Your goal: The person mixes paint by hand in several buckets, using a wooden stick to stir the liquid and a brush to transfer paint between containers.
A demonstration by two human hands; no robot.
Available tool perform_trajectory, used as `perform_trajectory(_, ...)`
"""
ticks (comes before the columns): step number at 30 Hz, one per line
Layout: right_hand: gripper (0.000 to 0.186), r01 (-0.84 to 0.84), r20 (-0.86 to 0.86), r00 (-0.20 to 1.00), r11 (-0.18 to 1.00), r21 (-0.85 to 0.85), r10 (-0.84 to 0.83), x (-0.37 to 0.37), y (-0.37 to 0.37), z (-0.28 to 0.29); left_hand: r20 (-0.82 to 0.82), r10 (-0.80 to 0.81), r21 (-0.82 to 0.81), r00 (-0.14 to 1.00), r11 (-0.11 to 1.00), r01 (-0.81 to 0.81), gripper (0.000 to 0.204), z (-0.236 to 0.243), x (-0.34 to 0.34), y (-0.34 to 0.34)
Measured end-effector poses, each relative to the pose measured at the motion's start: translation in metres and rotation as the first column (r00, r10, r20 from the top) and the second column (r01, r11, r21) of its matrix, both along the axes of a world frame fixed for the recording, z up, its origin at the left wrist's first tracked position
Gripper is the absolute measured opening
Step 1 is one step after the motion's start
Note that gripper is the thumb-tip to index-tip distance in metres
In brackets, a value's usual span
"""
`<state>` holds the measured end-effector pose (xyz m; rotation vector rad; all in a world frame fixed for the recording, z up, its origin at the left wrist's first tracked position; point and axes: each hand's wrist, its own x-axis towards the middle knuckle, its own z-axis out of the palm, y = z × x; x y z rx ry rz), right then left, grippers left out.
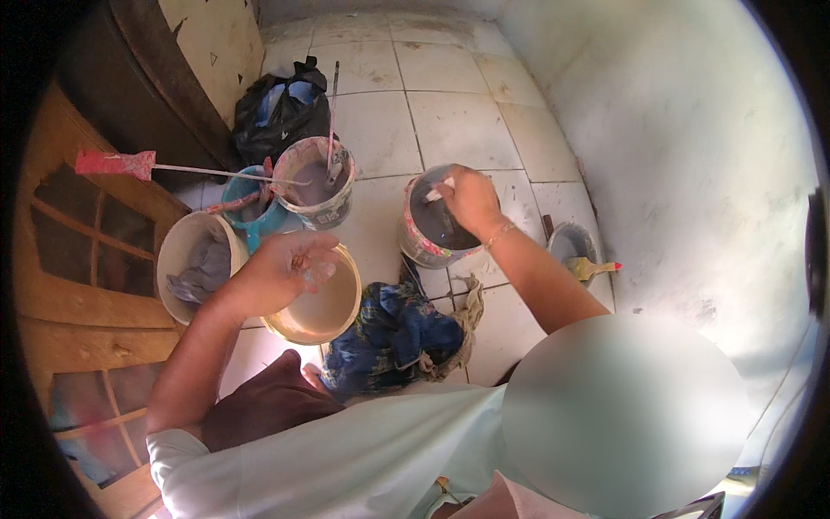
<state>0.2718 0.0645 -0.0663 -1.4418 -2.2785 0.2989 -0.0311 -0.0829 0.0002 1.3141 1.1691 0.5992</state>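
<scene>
My right hand [473, 206] is closed on a small white piece [439, 189] over the mouth of a paint-stained bucket [421, 248] holding grey liquid. What kind of thing the piece is cannot be made out. My left hand [290, 270] hovers at the rim of a yellowish bucket [349, 322] with cloudy liquid in it. Its fingers are loosely bent and apart, smeared with pale residue, and I see nothing held in them. A dark blue patterned cloth [393, 333] lies on the floor between the two buckets.
Left of me stand a cream bucket [173, 251] with a grey rag, a turquoise pail [251, 227] and a stained bucket [333, 208] with a long-handled roller [117, 164]. Behind them sits a black bag [281, 112]. A paintbrush [588, 268] rests on a container by the right wall.
</scene>
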Motion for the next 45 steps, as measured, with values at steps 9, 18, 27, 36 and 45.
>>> perform_trajectory(9, 0.025, -0.076, 0.324, 0.936, 0.979, -0.192, 0.136, 0.024, -0.019, 0.016, -0.058, -0.016, -0.022, 0.998, 1.000, 0.014, 0.039, 0.006, 0.007, -0.006)
perform_trajectory(18, 0.024, 0.052, 0.246, 0.968, 0.999, -0.011, -0.047, 0.024, 0.010, 0.010, -0.068, -0.041, -0.050, 0.997, 0.998, 0.038, 0.041, 0.007, 0.011, -0.005)
perform_trajectory(27, 0.025, -0.051, -0.008, 0.999, 0.973, -0.225, 0.051, 0.009, -0.020, 0.003, -0.023, -0.018, -0.097, 1.000, 0.995, 0.015, 0.052, 0.009, 0.016, -0.001)
perform_trajectory(36, 0.028, 0.112, 0.412, 0.911, 0.969, -0.219, -0.012, 0.039, -0.003, 0.023, -0.034, 0.004, -0.150, 0.999, 0.989, -0.009, 0.054, 0.006, 0.010, -0.003)
perform_trajectory(45, 0.022, 0.004, 0.032, 0.999, 0.993, -0.115, 0.000, 0.011, 0.004, 0.000, 0.029, -0.033, -0.056, 0.999, 0.998, 0.034, 0.046, 0.000, 0.011, -0.003)
